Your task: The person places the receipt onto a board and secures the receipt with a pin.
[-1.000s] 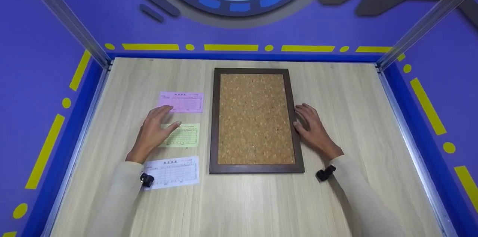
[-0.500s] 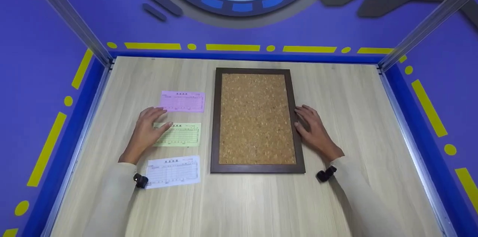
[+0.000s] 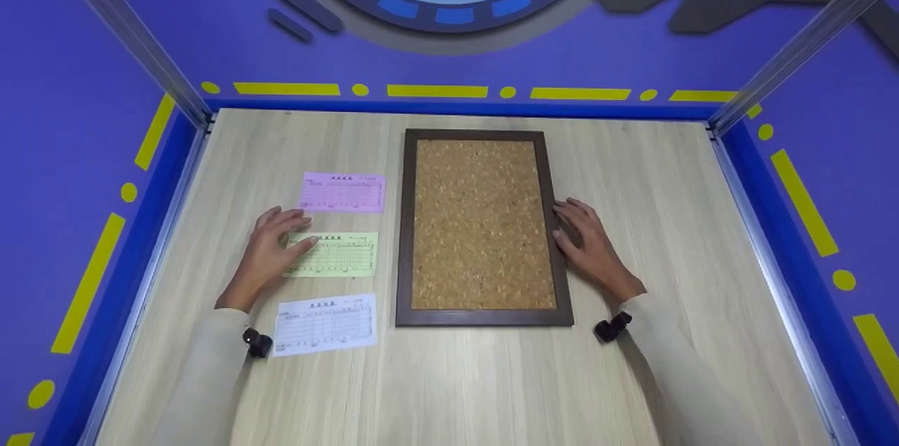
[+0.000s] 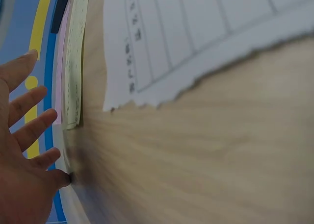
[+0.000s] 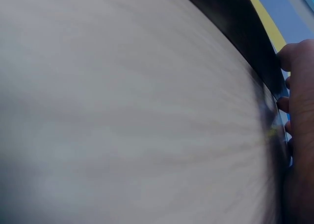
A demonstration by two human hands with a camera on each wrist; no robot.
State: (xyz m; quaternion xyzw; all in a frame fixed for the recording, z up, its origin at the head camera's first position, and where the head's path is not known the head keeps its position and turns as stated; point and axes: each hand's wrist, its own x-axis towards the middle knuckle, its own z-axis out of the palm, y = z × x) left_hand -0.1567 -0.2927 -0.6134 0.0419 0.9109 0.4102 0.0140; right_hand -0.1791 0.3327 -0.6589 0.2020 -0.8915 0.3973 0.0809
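Note:
A cork board (image 3: 484,221) with a dark brown frame lies flat on the table. To its left, three printed paper slips form a column: pink (image 3: 343,192), light green (image 3: 337,255) and white (image 3: 325,324). My left hand (image 3: 267,253) is over the green slip's left end, fingers spread and gripping nothing; whether it touches the paper cannot be told. The left wrist view shows the white slip's torn, uneven edge (image 4: 162,99). At the board's right side, my right hand (image 3: 590,249) rests its fingertips against the frame, and the right wrist view shows the frame edge (image 5: 235,23) beside them.
The light wood table (image 3: 477,383) stands between blue walls with yellow markings. Metal posts (image 3: 133,31) rise at the back corners. A small black camera sits on each wrist (image 3: 258,343).
My left hand has drawn back to the left and slightly toward me, uncovering more of the green and white slips. The right hand stays at the frame; slips and board lie as before.

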